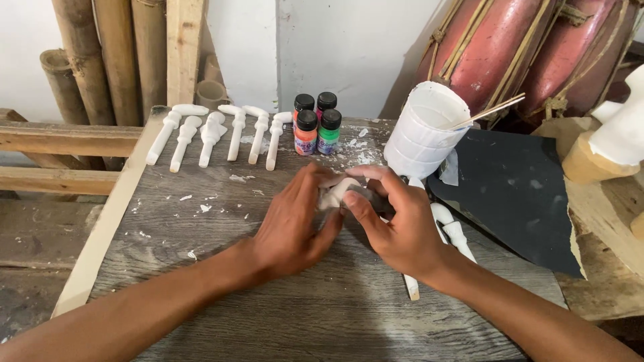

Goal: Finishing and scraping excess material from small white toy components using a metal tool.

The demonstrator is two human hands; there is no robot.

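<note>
Both hands, left hand and right hand, pinch one small white carved piece in their fingers mid-counter, below four capped paint bottles; six white carved pieces lie left of the bottles, all unpainted.

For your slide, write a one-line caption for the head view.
Both hands, left hand and right hand, hold a small white piece over a wooden table, near white carved pegs and paint bottles.
</note>
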